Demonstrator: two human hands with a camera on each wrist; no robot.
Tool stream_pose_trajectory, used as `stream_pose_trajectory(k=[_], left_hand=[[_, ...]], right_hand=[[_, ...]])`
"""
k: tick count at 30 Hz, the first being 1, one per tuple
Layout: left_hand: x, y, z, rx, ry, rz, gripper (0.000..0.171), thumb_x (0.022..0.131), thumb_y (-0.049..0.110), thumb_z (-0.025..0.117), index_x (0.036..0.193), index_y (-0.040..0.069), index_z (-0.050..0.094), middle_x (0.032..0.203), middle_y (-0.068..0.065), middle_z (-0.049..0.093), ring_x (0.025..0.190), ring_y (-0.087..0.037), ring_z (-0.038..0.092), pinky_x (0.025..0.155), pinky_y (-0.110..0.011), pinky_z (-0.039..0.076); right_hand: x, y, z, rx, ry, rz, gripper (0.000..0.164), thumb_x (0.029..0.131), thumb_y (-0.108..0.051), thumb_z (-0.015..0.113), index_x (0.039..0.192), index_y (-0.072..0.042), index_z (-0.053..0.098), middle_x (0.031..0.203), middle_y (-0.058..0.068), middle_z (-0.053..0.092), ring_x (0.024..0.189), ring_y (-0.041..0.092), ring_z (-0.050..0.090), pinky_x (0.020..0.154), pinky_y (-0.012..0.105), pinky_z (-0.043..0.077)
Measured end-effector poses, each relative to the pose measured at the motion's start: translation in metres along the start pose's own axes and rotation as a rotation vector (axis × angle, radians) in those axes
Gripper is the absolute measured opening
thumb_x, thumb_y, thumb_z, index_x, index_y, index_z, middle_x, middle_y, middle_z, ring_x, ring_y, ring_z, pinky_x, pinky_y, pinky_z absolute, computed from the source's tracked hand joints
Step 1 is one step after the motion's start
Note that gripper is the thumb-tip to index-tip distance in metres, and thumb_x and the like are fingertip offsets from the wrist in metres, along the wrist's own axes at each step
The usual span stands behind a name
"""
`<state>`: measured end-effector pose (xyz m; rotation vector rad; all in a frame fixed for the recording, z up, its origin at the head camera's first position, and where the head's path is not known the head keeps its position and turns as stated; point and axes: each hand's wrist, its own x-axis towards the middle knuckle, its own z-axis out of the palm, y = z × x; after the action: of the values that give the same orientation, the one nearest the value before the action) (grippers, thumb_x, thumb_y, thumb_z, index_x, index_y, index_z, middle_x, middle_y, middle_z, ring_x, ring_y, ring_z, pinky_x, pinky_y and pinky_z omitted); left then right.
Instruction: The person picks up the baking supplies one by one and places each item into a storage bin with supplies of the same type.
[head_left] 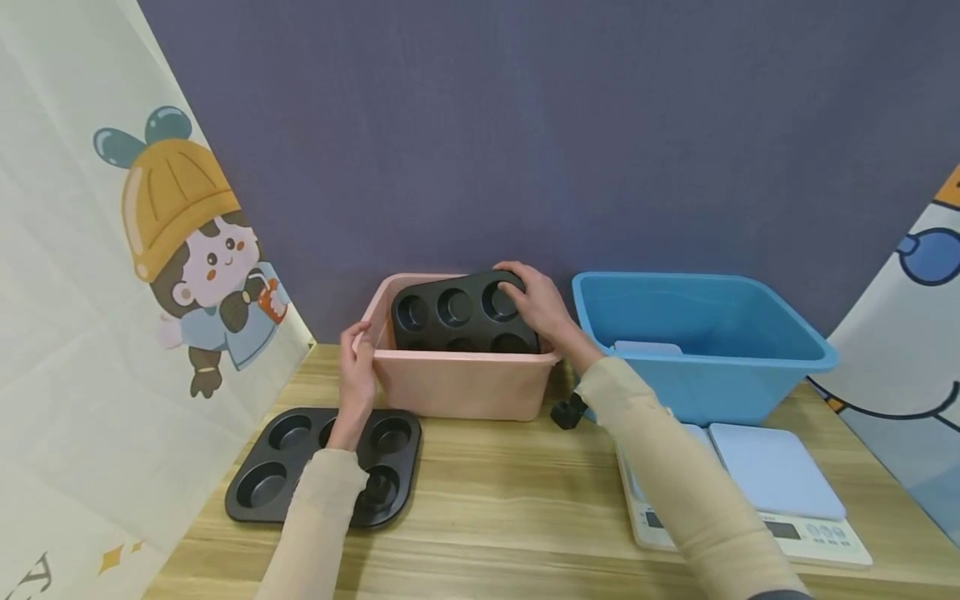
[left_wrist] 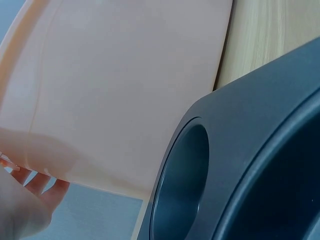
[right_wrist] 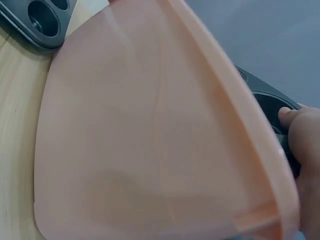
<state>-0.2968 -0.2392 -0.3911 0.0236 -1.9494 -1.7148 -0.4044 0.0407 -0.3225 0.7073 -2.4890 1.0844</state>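
A dark muffin tin [head_left: 477, 310] stands tilted inside the pink bin [head_left: 465, 385], its lower part hidden by the bin's front wall. My right hand [head_left: 534, 302] grips the tin's upper right corner, the thumb in a cup and the fingers behind the edge; in the right wrist view the thumb [right_wrist: 287, 116] shows against that cup. At the bin's left rim, my left hand [head_left: 357, 375] holds on with its fingers curled over the edge. Beneath the left forearm, a second muffin tin [head_left: 261, 483] lies flat on the table, cups up.
A blue bin [head_left: 720, 383] stands to the right, with a pale flat item [head_left: 648, 347] inside. Before it sit two kitchen scales, one [head_left: 780, 475] partly covered by the right sleeve. A small black object [head_left: 567, 413] lies between the bins on the wooden table [head_left: 510, 500].
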Motion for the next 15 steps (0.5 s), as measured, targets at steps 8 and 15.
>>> stream_pose_trajectory(k=[8,15], left_hand=[[0.011,-0.029,0.002,-0.008,0.021,0.01,0.038,0.104,0.017,0.037,0.139,0.004,0.043,0.146,-0.021,0.041,0.131,-0.036,0.045,0.111,-0.049,0.033],[0.012,-0.028,0.001,-0.013,0.017,0.019,0.038,0.104,0.02,0.037,0.139,0.004,0.042,0.145,-0.022,0.04,0.13,-0.036,0.044,0.11,-0.048,0.033]], right_hand=[[0.001,0.003,0.005,-0.079,-0.001,-0.026,0.034,0.098,-0.023,0.062,0.132,-0.018,0.061,0.129,0.008,0.066,0.12,0.026,0.061,0.103,0.044,0.046],[0.001,0.001,0.0,-0.242,-0.125,0.077,0.039,0.101,-0.02,0.058,0.139,-0.019,0.055,0.127,0.013,0.059,0.115,0.031,0.057,0.095,0.047,0.048]])
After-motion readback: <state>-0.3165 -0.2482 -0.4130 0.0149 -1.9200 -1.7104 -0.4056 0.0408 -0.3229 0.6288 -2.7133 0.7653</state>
